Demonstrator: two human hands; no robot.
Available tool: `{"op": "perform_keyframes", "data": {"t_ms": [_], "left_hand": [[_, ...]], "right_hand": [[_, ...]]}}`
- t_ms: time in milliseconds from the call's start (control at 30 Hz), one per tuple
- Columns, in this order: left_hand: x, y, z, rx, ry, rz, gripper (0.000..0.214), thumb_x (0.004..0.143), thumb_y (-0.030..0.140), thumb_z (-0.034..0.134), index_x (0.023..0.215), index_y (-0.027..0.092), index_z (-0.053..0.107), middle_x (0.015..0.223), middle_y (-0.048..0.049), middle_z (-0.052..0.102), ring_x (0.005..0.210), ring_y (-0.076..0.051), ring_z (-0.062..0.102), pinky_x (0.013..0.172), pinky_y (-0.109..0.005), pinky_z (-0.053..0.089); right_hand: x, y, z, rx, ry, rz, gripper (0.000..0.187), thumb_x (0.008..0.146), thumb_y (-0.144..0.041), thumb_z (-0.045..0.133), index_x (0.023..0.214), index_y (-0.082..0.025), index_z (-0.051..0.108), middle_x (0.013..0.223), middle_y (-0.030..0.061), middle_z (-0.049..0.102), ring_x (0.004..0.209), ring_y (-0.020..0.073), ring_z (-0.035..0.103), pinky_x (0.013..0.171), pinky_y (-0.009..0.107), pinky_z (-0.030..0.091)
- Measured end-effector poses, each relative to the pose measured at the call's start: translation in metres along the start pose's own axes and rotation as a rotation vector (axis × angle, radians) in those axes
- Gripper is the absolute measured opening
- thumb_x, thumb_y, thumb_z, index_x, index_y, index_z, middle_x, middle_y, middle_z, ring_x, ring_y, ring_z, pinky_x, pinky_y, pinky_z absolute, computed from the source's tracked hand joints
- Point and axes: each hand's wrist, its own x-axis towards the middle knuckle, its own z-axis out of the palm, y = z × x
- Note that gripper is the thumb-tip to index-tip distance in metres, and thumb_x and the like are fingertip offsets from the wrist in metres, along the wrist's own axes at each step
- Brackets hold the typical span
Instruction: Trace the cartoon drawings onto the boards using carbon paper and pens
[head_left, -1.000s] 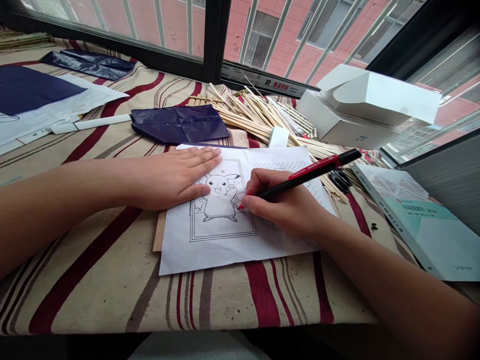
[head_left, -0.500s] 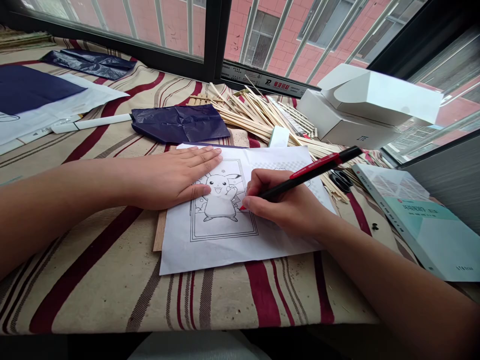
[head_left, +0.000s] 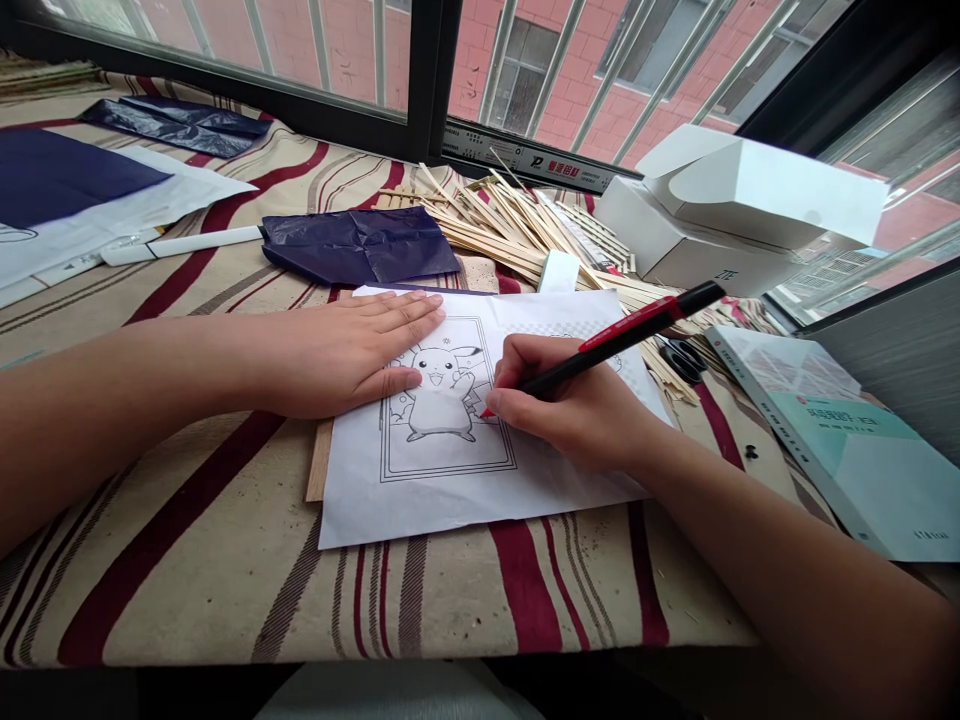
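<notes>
A white sheet of paper point(head_left: 427, 510) printed with a cartoon character in a ruled frame lies on the cloth-covered table. My left hand point(head_left: 341, 350) rests flat on its upper left part, fingers stretched out. Pinched in my right hand point(head_left: 577, 400) is a black and red pen point(head_left: 622, 335), tilted up to the right. Its red tip meets the paper at the right side of the drawn figure. Beneath the sheet, a wooden board point(head_left: 319, 460) sticks out on the left. A second print on the right is partly hidden by my right hand.
Dark blue carbon-like sheets point(head_left: 360, 245) lie behind the paper. Thin wooden strips point(head_left: 510, 220) are heaped near the window, beside an open white box point(head_left: 712, 230). To the right are black-handled scissors point(head_left: 682, 360) and a book point(head_left: 840, 430). A white cutter-like tool point(head_left: 187, 243) lies left.
</notes>
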Motion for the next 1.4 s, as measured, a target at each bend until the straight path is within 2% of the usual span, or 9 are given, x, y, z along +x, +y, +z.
{"op": "perform_keyframes", "data": {"t_ms": [500,1033,1400], "left_hand": [[-0.0001,0.002,-0.0022,0.015,-0.016,-0.003,0.085,0.105,0.063,0.02,0.174,0.013,0.013,0.182,-0.0071,0.004,0.168,-0.03,0.011,0.135,-0.043,0.007],[0.0008,0.0026,-0.0025,0.028,-0.029,-0.002,0.085,0.105,0.061,0.02,0.173,0.011,0.014,0.182,-0.0072,0.003,0.169,-0.029,0.009,0.136,-0.043,0.007],[0.0008,0.0003,0.0002,0.023,-0.005,0.007,0.085,0.105,0.063,0.02,0.174,0.014,0.015,0.182,-0.006,0.005,0.168,-0.032,0.013,0.135,-0.044,0.008]], "right_hand": [[-0.0002,0.0003,-0.0001,-0.019,0.024,0.0,0.019,0.078,-0.02,0.068,0.068,-0.022,0.052,0.061,-0.0061,0.051,0.058,0.0107,0.043,0.055,0.029,0.034],[-0.0015,-0.0006,-0.0022,-0.026,0.013,0.0,0.015,0.077,-0.02,0.065,0.068,-0.022,0.053,0.063,-0.0042,0.056,0.061,0.0119,0.047,0.056,0.029,0.038],[-0.0017,0.0041,-0.0016,-0.002,0.057,0.007,0.019,0.078,-0.02,0.069,0.067,-0.022,0.054,0.059,-0.0059,0.054,0.056,0.0103,0.045,0.054,0.028,0.035]]}}
